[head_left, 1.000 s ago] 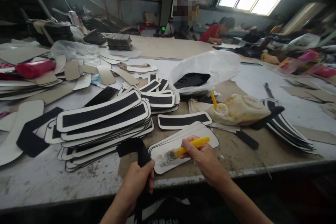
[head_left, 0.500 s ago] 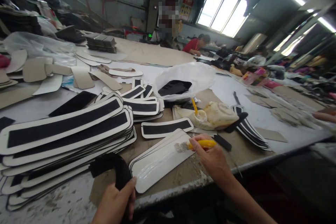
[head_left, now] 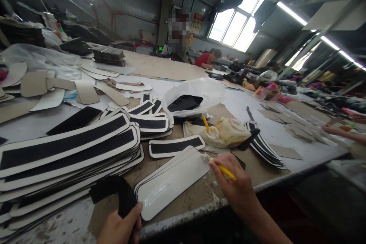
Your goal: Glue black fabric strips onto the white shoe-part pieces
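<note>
My right hand grips a yellow-handled brush, its bristles at the upper right end of the top white panel. That panel lies on a few similar ones, fanned out, with a wet shine on its lower left part. My left hand is closed round a bundle of black strips, the thumb beside the panel's lower left corner. Behind the panels lies a white-edged black piece. A stained glue container with a yellow stick in its opening stands beyond.
Stacked white-edged black pieces fill the left. A plastic bag with black pieces sits behind. More strips and beige pieces lie right. Another person's hand shows at far right; a person in red leans over the far table.
The brush has moved toward the panel's upper right end and its handle now tilts down to the right. The view has shifted slightly; my left hand keeps the black strips.
</note>
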`<act>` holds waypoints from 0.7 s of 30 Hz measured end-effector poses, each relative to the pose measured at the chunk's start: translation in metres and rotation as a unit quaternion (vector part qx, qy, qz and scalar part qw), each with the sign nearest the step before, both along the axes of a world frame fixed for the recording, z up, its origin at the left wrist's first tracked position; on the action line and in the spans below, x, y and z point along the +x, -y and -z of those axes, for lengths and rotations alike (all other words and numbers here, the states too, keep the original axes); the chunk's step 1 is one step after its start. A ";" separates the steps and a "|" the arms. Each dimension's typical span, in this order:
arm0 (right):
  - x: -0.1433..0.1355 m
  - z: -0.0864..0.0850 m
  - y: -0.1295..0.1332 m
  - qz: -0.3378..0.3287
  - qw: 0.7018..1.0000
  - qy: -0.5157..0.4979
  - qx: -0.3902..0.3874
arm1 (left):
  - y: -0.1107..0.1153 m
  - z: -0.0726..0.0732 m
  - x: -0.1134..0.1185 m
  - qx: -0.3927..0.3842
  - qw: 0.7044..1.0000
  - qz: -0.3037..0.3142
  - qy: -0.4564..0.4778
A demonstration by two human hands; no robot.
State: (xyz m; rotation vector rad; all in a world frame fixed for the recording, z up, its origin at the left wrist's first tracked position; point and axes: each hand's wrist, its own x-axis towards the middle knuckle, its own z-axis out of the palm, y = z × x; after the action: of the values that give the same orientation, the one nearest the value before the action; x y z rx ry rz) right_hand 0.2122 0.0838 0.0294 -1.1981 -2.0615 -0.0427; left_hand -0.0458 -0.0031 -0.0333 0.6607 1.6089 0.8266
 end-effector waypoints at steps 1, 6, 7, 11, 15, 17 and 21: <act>-0.004 0.004 0.004 -0.008 1.000 0.013 0.001 | 0.000 0.000 0.000 0.001 1.000 -0.002 0.002; -0.032 0.014 0.033 -0.085 0.990 -0.042 -0.103 | 0.001 -0.002 0.001 0.005 1.000 -0.009 0.009; -0.039 0.014 0.038 -0.098 0.983 -0.086 -0.133 | 0.001 -0.003 0.000 0.006 1.000 -0.008 0.011; -0.064 0.013 0.047 -0.102 0.927 -0.249 -0.262 | 0.001 -0.005 0.000 0.006 1.000 -0.003 0.010; -0.066 0.023 0.039 -0.066 0.907 -0.280 -0.307 | 0.002 -0.005 0.000 -0.006 1.000 -0.005 -0.001; -0.054 0.028 0.030 -0.035 0.934 -0.247 -0.257 | 0.003 -0.005 0.001 -0.008 1.000 -0.004 0.000; -0.020 0.030 0.013 0.005 0.976 -0.167 -0.142 | 0.003 -0.004 0.000 -0.011 1.000 -0.008 0.002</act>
State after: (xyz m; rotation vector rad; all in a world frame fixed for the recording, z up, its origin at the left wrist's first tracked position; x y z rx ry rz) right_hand 0.1924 0.0705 -0.0004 -1.2849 -1.8027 0.4359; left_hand -0.0455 -0.0060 -0.0291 0.6303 1.6200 0.8198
